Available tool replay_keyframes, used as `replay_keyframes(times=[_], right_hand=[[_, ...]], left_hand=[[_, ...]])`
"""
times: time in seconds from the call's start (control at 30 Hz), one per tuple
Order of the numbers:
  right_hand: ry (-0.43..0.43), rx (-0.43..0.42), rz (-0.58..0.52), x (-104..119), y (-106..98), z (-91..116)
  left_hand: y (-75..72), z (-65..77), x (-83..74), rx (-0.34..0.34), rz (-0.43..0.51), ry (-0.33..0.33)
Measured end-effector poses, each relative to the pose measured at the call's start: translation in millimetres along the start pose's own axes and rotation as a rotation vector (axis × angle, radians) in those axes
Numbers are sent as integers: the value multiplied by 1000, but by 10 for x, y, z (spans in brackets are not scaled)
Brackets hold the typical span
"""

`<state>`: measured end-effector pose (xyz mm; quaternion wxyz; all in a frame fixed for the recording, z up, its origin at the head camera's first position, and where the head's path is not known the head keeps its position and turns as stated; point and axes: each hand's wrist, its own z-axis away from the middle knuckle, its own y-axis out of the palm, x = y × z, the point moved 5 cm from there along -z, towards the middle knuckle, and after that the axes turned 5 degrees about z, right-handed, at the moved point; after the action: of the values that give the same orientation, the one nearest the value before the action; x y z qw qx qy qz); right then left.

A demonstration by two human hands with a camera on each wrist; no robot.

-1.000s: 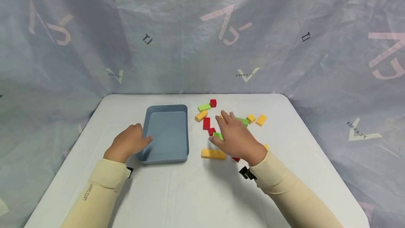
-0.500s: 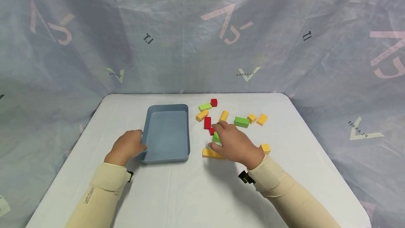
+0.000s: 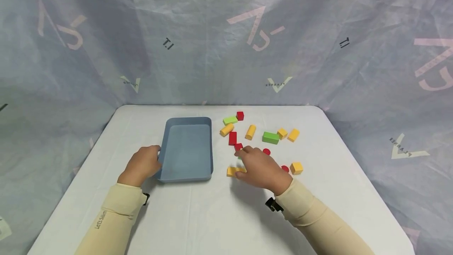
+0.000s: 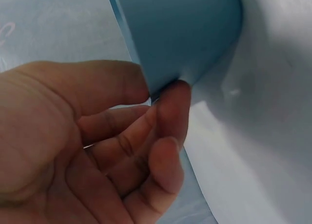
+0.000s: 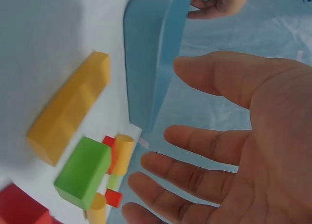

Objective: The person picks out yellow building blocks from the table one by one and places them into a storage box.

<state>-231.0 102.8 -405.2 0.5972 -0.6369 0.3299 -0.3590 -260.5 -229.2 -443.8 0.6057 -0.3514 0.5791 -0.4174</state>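
Note:
My left hand (image 3: 139, 166) pinches the left wall of an empty blue-grey tray (image 3: 187, 148); the left wrist view shows the thumb and forefinger on either side of the tray's rim (image 4: 180, 33). My right hand (image 3: 262, 170) hovers over the near-left part of the scattered toy blocks, palm down, with its fingers spread apart and nothing between them. Below it lies a long yellow block (image 5: 73, 107), partly covered by the hand in the head view. A green block (image 5: 83, 170) and a red block (image 5: 22, 204) lie beside that one.
Farther back are yellow cylinders (image 3: 250, 132), a red block (image 3: 232, 138), a light green block (image 3: 230, 120) and a green block (image 3: 270, 137). Two red round pieces (image 3: 266, 151) and a yellow cube (image 3: 296, 168) lie to the right. A grey printed cloth (image 3: 212, 50) hangs behind the white table (image 3: 212, 223).
My left hand has gone from over the tray's left edge to pinching it. My right hand has drawn back towards me and slightly left, uncovering yellow, green and red pieces.

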Motion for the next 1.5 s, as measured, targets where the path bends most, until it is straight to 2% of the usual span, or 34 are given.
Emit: replay_keyframes(times=[0.17,0.57,1.03,1.5], right_hand=[[1,19,-2,18,95,-5],[-1,22,1,14,292,-37],[16,80,-90,-19,477,-39],[-4,51,-33,-13,541,-41]], left_hand=[[-5,-8,13,-6,16,8],[3,-3,61,2,44,-26],[2,-1,68,2,50,-15],[46,0,137,16,100,-32]])
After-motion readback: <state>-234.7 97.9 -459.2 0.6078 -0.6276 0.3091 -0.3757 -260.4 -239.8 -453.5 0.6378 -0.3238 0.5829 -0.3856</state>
